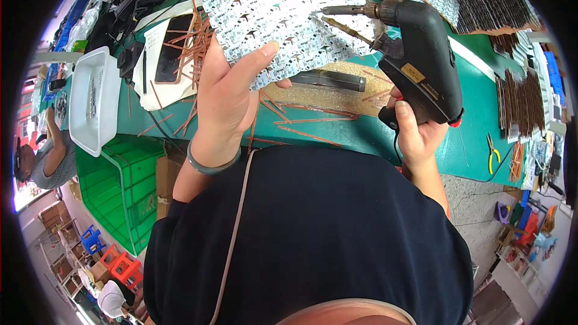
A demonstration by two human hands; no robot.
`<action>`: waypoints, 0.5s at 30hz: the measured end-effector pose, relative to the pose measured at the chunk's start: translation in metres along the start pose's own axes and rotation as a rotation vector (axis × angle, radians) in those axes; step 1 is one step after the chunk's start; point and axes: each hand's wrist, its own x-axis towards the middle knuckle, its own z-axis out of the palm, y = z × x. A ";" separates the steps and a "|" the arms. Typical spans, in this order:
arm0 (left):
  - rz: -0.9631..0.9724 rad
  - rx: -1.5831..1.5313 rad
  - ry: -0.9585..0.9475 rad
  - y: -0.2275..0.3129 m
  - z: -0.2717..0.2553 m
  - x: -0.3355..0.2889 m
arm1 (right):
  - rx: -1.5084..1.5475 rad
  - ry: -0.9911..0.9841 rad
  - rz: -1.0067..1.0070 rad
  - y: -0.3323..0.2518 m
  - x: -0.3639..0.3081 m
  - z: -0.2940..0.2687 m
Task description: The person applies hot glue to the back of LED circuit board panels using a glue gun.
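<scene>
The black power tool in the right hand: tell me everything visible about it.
The black power tool is pistol-shaped with a matte, plastic-looking body and a small yellowish label on its side. A metal chuck and bit at its front point left, with the tip over the white circuit panel held up by the left hand. The right hand wraps its handle from below. A dark cord hangs under it. It is held above the green bench.

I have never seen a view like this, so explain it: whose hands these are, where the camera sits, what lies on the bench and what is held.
This is one picture from a fisheye camera on a person's head, looking down past their dark shirt. The left hand holds up a white perforated circuit panel. The right hand grips a black pistol-shaped power tool, its metal tip against the panel. On the green workbench lie thin copper-coloured strips, a white plastic tray and yellow-handled pliers. A green crate sits below.
</scene>
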 end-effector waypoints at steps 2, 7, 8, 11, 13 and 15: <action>-0.004 -0.016 0.000 0.000 0.000 0.001 | 0.007 -0.005 0.013 0.000 0.000 -0.001; 0.000 -0.021 -0.008 0.000 0.000 0.001 | 0.018 -0.004 0.032 0.000 -0.001 0.000; 0.001 -0.022 -0.004 0.001 0.001 0.000 | 0.030 -0.002 0.032 0.000 -0.001 0.000; 0.005 -0.023 0.014 0.001 0.002 -0.002 | 0.025 -0.002 0.029 -0.001 0.000 0.000; 0.005 -0.027 0.020 0.001 0.002 0.000 | 0.003 0.003 0.025 -0.001 0.000 0.000; 0.020 -0.014 -0.024 0.000 0.000 0.002 | 0.002 -0.001 0.023 0.000 0.001 0.000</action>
